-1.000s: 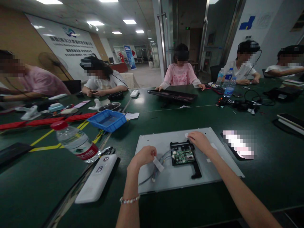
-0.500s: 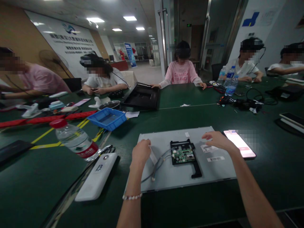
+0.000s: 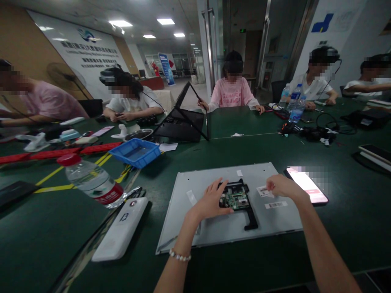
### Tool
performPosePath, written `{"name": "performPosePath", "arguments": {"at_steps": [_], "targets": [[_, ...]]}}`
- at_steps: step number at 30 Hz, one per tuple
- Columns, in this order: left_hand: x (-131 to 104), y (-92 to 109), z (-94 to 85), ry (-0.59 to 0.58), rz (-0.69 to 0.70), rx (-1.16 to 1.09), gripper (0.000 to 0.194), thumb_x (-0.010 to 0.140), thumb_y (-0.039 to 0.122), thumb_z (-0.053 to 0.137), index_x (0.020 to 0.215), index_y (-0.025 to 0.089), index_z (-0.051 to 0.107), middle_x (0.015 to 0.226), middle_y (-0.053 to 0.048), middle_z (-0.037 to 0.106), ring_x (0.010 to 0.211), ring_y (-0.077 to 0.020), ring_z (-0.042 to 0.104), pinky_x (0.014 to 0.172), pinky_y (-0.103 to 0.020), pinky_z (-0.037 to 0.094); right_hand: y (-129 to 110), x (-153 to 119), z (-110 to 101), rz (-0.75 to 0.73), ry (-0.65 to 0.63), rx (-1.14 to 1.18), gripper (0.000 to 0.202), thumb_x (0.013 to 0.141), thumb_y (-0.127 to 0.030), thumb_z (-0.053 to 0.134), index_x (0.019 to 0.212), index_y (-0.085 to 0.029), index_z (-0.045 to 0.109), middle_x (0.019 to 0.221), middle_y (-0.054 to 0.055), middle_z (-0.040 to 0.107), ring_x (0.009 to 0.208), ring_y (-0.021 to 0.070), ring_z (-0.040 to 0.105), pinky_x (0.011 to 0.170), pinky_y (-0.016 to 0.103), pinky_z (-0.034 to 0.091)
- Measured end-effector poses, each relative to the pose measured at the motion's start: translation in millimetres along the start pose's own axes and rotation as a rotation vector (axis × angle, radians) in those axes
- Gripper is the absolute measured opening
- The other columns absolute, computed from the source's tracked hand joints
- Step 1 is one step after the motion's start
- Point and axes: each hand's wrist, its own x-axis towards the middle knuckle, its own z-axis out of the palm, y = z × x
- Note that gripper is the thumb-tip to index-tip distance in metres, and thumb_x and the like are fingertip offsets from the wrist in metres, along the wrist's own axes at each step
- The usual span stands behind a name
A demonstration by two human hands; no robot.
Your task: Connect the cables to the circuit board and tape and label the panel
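My left hand [image 3: 210, 200] straddles the left end of a green circuit board [image 3: 236, 199] set in a black plastic frame [image 3: 251, 219]. Its fingers lie along the frame's upper side and the thumb along its lower side. Underneath is a flat grey metal panel [image 3: 214, 234] with a barcode label [image 3: 275, 204]. My right hand [image 3: 282, 187] hovers over the panel's right part, beside a white label [image 3: 262, 191]. Its fingers are curled into a pinch; whatever is between them is too small to make out. Grey cables run partly hidden beneath my left hand.
A lit phone [image 3: 308, 185] lies right of the panel. To the left are a water bottle [image 3: 91, 181], a white power bank [image 3: 120, 230] and a blue tray [image 3: 134, 152]. Across the table, a person [image 3: 233, 91] holds a thin black frame [image 3: 195, 118].
My left hand has moved right, from the panel's left side to the circuit board's frame. My right hand's fingers have curled in. The person opposite has lifted a black frame.
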Motion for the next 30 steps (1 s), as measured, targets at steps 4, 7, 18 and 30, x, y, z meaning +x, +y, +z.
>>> {"name": "performPosePath", "arguments": {"at_steps": [4,7,18,30], "targets": [[1.9,-5.3,2.8,-0.038,-0.003,-0.059,0.105,0.067,0.057,0.065,0.144,0.024,0.001,0.151,-0.01,0.004,0.137,-0.0321,0.012,0.11,-0.046,0.02,-3.1,2.9,-3.0,-0.033,0.099,0.001,0.02,0.067,-0.009,0.054,0.078,-0.019,0.068,0.081,0.005,0.066,0.078,0.017,0.061,0.069,0.026,0.043],[2.2,-7.6,4.4,-0.028,-0.007,-0.09,0.107,0.066,0.057,0.065,0.144,0.024,-0.001,0.152,-0.009,0.001,0.137,-0.0322,0.012,0.11,-0.045,0.021,-16.3,7.8,-2.2,-0.165,0.274,0.034,0.025,0.075,-0.017,0.054,0.097,-0.018,0.065,0.1,0.008,0.064,0.094,0.0198,0.059,0.082,0.03,0.042],[3.2,-13.2,10.5,-0.004,0.01,-0.094,0.107,0.067,0.057,0.065,0.144,0.022,0.001,0.151,-0.012,0.003,0.137,-0.0323,0.011,0.11,-0.046,0.021,-60.7,41.9,15.8,-0.419,0.362,-0.03,0.029,0.081,-0.017,0.054,0.109,-0.019,0.061,0.11,0.006,0.062,0.105,0.0186,0.054,0.091,0.029,0.039],[-0.5,-7.7,-21.6,0.358,-0.069,0.038,0.059,0.089,0.046,0.042,0.14,0.022,0.025,0.142,-0.008,0.035,0.13,-0.0233,0.032,0.107,-0.04,0.028,-69.1,41.5,10.5,-0.279,0.549,-0.215,0.023,0.09,-0.019,0.043,0.1,-0.018,0.064,0.1,0.008,0.065,0.096,0.0191,0.056,0.085,0.028,0.038]]}}
